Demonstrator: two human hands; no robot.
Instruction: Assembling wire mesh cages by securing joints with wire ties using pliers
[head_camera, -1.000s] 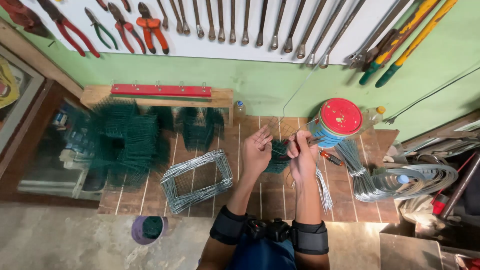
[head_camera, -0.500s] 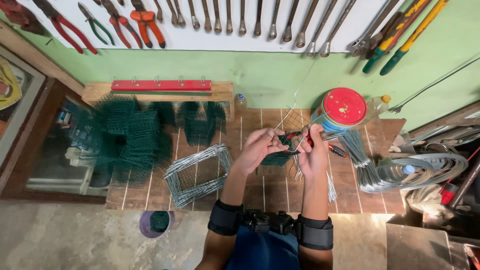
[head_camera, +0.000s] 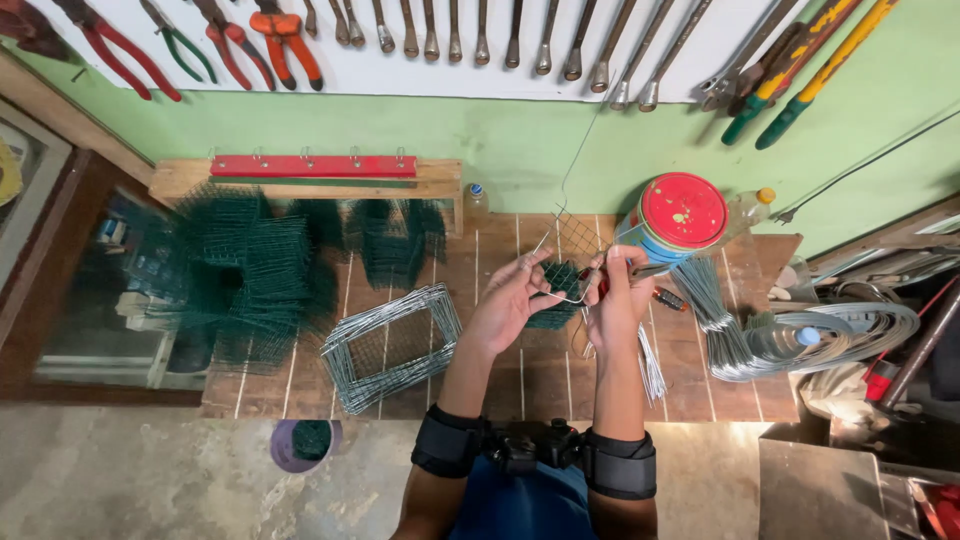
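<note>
Both my hands are raised over the middle of a wooden slat bench (head_camera: 690, 370). My left hand (head_camera: 512, 300) pinches a small green wire mesh piece (head_camera: 556, 282) and a thin bent steel wire (head_camera: 552, 240) along its edge. My right hand (head_camera: 617, 295) is closed around a pair of pliers (head_camera: 655, 290) with red handles, its jaws at the wire beside the mesh. A loose bundle of straight wires (head_camera: 650, 365) lies under my right hand.
A stack of bare wire rectangular frames (head_camera: 385, 345) lies to the left, green mesh stacks (head_camera: 250, 270) behind it. A red-lidded tin (head_camera: 680, 215), wire bundles (head_camera: 720, 320) and coiled wire (head_camera: 850, 335) sit right. Pliers and spanners (head_camera: 560, 35) hang on the wall. A purple bowl (head_camera: 305, 442) is on the floor.
My hands have shifted slightly and turned the mesh piece; the wire now stands up above it. The view has dipped a little toward the bench.
</note>
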